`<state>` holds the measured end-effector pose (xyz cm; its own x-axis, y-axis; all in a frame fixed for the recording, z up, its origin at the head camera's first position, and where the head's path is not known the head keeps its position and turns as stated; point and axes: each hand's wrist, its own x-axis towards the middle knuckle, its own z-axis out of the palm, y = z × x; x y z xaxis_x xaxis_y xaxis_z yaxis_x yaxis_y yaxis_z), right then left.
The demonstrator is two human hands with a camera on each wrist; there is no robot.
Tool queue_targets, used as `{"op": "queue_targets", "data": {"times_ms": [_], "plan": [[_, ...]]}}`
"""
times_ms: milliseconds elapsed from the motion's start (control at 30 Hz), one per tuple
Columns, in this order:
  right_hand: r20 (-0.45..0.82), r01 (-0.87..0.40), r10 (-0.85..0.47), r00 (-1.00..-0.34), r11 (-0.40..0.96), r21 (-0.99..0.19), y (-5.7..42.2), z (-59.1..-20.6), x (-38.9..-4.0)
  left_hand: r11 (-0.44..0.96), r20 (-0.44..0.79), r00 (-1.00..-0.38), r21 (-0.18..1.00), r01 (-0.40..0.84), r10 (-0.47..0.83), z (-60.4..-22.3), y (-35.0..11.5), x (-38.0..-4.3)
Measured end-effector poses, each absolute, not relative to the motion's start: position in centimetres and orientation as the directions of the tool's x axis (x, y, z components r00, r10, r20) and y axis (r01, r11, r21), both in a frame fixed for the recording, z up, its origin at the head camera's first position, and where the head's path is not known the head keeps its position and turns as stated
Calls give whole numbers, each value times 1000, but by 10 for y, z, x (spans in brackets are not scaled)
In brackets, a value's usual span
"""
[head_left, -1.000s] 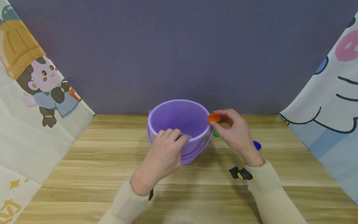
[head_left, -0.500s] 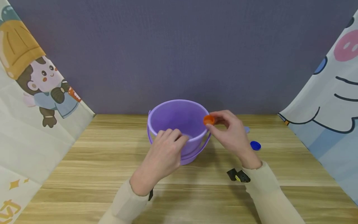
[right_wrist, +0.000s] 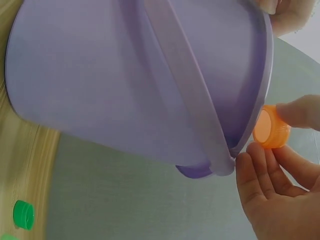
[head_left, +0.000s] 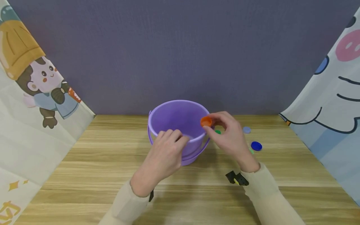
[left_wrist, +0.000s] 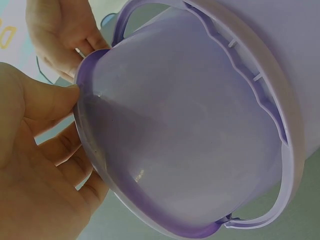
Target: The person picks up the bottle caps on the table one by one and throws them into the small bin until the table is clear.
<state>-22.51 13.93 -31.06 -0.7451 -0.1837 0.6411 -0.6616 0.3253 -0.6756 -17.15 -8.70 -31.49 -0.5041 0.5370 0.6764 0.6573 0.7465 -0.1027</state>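
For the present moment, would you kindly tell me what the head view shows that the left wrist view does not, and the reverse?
Only the head view shows the orange cap pinched in the right hand, and the dark blue cap, pale blue cap and partly hidden green cap lying on the table.

Only the left wrist view shows the palm side of the left hand, with its thumb tip at the rim of the purple bucket.

Both show the bucket, its handle and parts of both hands.
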Motion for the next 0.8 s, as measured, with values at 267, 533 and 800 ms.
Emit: {"op": "queue_targets", "data": {"times_ms": [267, 533, 800], "plan": [[665, -683, -189, -723, 342, -646, 135, -310, -221, 746, 680, -499, -107, 657, 537, -315, -88, -171], [665, -685, -195, -721, 344, -642, 133, -310, -218, 748, 680, -500, -109, 655, 537, -313, -88, -169], [677, -695, -187, -712, 321, -643, 135, -310, -218, 746, 685, -494, -108, 657, 535, -313, -87, -168]]}}
